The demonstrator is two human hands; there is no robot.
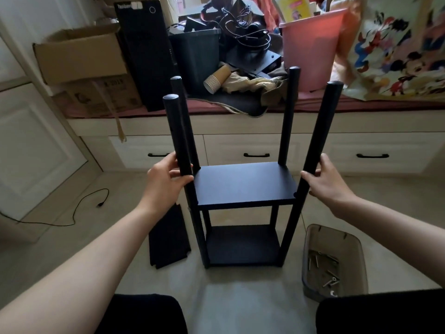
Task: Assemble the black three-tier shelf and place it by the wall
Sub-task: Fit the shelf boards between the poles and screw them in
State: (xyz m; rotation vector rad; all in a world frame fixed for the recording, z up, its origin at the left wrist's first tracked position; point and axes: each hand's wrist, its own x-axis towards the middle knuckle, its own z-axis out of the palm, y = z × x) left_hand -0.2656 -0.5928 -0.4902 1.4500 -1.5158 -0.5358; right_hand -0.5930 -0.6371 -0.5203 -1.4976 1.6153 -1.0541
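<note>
1. Black shelf (pixel 243 186) stands upright on the pale floor (pixel 240 297), centre of view, in front of a drawer unit (pixel 240 145). Two boards fitted: upper board at hand height, lower board (pixel 242 244) near the floor.
2. Four black poles rise above the upper board, tops bare, no third board on them. Near-left pole (pixel 177 136), far-left pole (pixel 185 124), far-right pole (pixel 289 116), near-right pole (pixel 317 141).
3. Left hand (pixel 166 179) grips the near-left pole just above the upper board; thumb in front, fingers curled round it.
4. Right hand (pixel 325 179) holds the near-right pole at about the same height; thumb on the near side, fingers wrapped behind.
5. Loose black panel (pixel 169 237) lies flat on the floor just left of the shelf's base.
6. Translucent bin (pixel 334 259) sits on the floor to the right of the shelf, metal hardware (pixel 323 266) inside.
7. Ledge above the drawers carries a cardboard box (pixel 79 56), a black PC tower (pixel 147 54), a stack of paper cups (pixel 216 80) and a pink bucket (pixel 313 47).
8. Black cable (pixel 79 206) runs across the floor at left.
</note>
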